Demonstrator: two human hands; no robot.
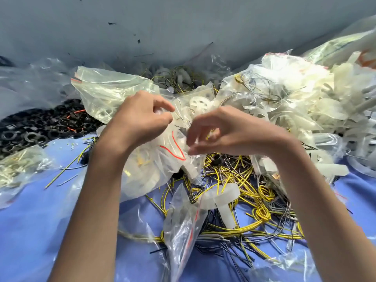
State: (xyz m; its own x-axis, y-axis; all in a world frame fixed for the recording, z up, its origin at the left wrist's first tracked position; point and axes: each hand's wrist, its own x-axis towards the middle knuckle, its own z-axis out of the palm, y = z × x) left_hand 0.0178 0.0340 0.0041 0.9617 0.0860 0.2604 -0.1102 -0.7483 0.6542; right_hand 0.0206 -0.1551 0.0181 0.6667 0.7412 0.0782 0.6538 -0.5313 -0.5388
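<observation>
Head view: pinching the mouth of the parts-filled zip bag (154, 169) with left grip (140, 121) and right grip (230, 133), resting on the blue counter (40, 231) beside yellow wires (244, 192). Probably sealing; next, pressing along the red strip (177, 146).

1. The left hand (140, 119) is bare w/ slim fingers; knuckles show faintly on the back. Tips are a bit blurred, so nails can't be made out.
2. The right hand (230, 135) is bare too, w/ long thin fingers. Edges are smeared by blur, so no fine detail.
3. The left forearm (97, 190) is uncovered from wrist to bottom edge of pic; slender, smooth, widens twd the elbow.
4. The right forearm (317, 200) is the same: uncovered wrist to frame edge, slender & smooth.
</observation>
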